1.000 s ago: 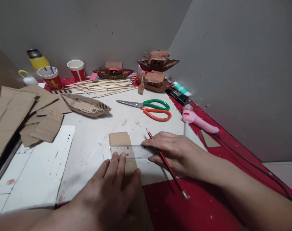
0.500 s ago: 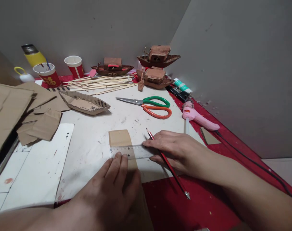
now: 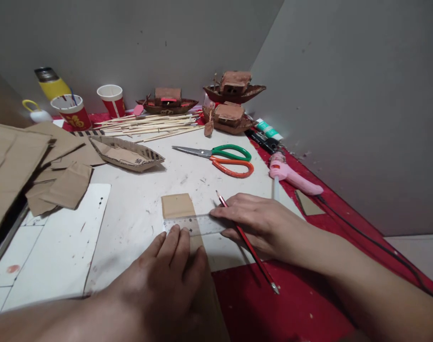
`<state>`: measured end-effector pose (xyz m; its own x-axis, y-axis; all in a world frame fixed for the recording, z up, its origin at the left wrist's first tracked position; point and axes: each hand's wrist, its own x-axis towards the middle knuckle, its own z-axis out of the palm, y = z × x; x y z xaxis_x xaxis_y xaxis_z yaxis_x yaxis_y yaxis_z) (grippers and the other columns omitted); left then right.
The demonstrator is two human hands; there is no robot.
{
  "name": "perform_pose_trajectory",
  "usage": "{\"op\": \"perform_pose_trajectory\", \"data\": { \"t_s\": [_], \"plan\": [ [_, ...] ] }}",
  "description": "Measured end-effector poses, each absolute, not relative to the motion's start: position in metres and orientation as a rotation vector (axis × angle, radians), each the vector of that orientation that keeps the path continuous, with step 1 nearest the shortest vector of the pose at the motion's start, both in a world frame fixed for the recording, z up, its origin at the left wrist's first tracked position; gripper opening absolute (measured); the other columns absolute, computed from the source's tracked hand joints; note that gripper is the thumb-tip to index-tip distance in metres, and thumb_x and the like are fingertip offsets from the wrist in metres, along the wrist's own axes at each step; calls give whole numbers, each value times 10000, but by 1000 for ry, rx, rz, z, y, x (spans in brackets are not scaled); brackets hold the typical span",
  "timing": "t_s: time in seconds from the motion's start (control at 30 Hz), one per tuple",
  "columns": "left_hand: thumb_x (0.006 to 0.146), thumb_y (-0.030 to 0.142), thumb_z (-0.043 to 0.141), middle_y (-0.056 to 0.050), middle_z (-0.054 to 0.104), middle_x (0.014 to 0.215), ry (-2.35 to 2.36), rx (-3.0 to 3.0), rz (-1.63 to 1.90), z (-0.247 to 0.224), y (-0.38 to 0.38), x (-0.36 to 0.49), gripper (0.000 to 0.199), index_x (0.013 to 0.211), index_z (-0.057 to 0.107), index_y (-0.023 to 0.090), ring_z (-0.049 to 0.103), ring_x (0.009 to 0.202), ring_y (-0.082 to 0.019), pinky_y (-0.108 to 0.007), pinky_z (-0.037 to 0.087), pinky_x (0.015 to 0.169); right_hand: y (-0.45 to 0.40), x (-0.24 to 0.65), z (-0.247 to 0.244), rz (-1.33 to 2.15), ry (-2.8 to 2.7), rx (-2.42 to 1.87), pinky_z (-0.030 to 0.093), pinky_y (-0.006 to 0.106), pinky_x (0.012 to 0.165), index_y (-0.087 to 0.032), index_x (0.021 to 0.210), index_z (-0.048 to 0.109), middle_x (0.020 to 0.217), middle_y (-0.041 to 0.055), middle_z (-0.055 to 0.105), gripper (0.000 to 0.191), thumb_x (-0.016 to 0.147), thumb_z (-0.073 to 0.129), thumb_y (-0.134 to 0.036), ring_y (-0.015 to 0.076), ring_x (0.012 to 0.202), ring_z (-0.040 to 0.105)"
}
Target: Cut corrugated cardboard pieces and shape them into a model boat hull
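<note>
A strip of brown cardboard [image 3: 176,205] lies in front of me, with a clear ruler [image 3: 198,224] laid across it. My left hand [image 3: 162,270] rests on the strip, fingers stretched out flat and their tips pressing the ruler's lower edge. At the ruler's right part is my right hand [image 3: 252,218], its thumb and forefinger on either edge. A red and black pencil [image 3: 250,247] is tucked between the fingers of that hand, tip pointing up and left. The lower part of the strip is partly hidden beneath my left hand and its shadow.
Scissors [image 3: 216,159] lie beyond the ruler. A cardboard boat hull [image 3: 127,154] and cardboard scraps [image 3: 68,185] are at left. Wooden sticks [image 3: 148,124], paper cups [image 3: 111,100] and brown model boats [image 3: 234,88] stand behind. A pink glue gun [image 3: 294,178] with its cord is at right.
The view has shifted very slightly. Both hands, the ruler and the pencil stay nearly in the same place.
</note>
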<state>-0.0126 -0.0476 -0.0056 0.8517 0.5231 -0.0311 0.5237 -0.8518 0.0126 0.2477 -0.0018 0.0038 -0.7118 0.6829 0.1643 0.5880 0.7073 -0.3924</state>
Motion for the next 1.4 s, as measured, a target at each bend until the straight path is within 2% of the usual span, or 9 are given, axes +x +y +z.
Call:
{"op": "perform_pose_trajectory", "data": {
  "t_s": [0.4,0.7,1.03,1.4],
  "plan": [
    [827,633,522,-250,571,1337,882,3048,92,-9,-48,-12,693,1318,559,145,558,1204,-390,-477,422,939,-2,247,6,457,-2613,-1013,487,320,760,-166,1200,620,941,114,675,270,955,545,-254,217,886,610],
    [850,638,447,-250,508,1400,881,3011,149,-24,-48,-15,745,1387,462,121,452,1295,-408,-504,322,1032,-1,245,8,477,-2630,-1029,490,331,738,-164,1202,613,923,114,676,269,970,510,-255,217,862,601],
    [839,628,480,-265,426,1464,840,3001,33,-22,-47,-15,807,1466,343,138,419,1319,-429,-535,328,1021,-2,245,7,498,-2631,-1035,478,327,745,-164,1209,599,934,111,664,266,969,522,-247,215,872,589],
    [837,635,485,-265,475,1433,886,3017,83,-17,-48,-14,803,1399,459,62,464,1291,-396,-473,319,1029,-2,246,8,470,-2623,-1044,500,333,747,-177,1209,613,941,114,682,271,963,527,-252,218,877,613]
  ]
}}
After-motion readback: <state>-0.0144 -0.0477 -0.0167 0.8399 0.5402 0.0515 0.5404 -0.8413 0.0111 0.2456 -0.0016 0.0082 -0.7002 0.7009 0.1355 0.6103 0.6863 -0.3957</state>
